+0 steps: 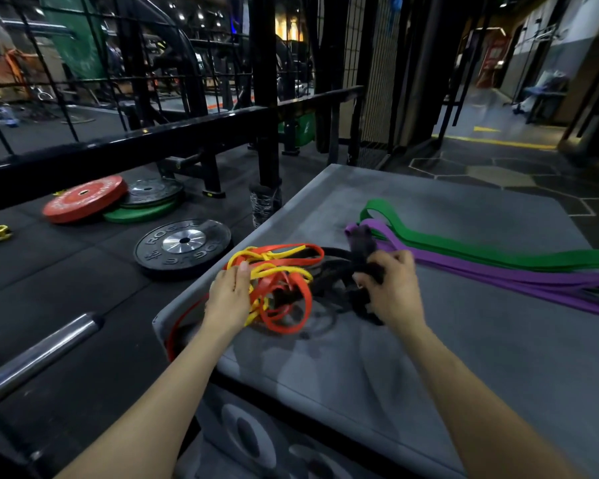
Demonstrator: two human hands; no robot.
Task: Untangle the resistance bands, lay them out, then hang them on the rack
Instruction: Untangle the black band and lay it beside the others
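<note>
A tangle of red bands [287, 305] and yellow bands [274, 267] lies near the left edge of a grey padded box [377, 368]. My left hand [229, 295] rests on the tangle's left side with its fingers fairly straight. A black band [336, 288] lies twisted beside the tangle. My right hand [391, 285] grips a bunched part of the black band. A purple band [498, 274] and a green band [464, 240] lie stretched out side by side toward the right edge. One red loop hangs over the box's left side.
On the black rubber floor to the left lie a black weight plate [184, 245], a red plate [83, 198], a green plate [139, 212] and a steel barbell sleeve [38, 354]. A black rack frame [267, 98] and rail stand behind. A walkway opens at the right rear.
</note>
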